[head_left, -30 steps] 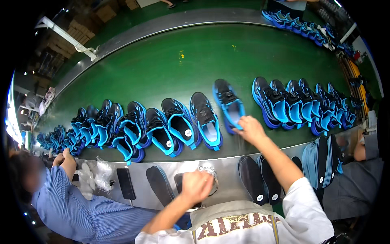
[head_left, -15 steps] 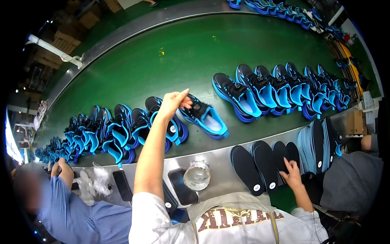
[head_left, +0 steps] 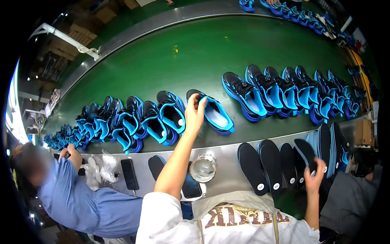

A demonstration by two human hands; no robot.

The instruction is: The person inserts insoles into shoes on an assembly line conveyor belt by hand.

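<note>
My left hand (head_left: 196,114) is closed at the upper of a black and blue sneaker (head_left: 217,116), with fingers and thumb pinching near its tongue. The sneaker lies with its toe pointing away and its heel toward me; a pale footbed shows inside. At the right, my right hand (head_left: 315,175) grips a black insole (head_left: 304,151) by its heel end, tilted up above the others. Left of it, several black insoles (head_left: 270,162) with round white heel stickers lie on the metal ledge. A thick stack of insoles (head_left: 323,146) stands just right of the held one.
Sneakers in rows line the green belt (head_left: 162,73) to the left (head_left: 132,116) and right (head_left: 280,87). On the metal ledge are a glass jar (head_left: 203,168), phones (head_left: 130,174) and clear plastic bags (head_left: 109,166). A co-worker in blue stripes (head_left: 97,211) sits at left.
My left hand has come down from above the sneaker's laces to pinch its upper. My right hand, earlier reaching over the insoles with fingers spread, now holds one raised. The view has shifted slightly.
</note>
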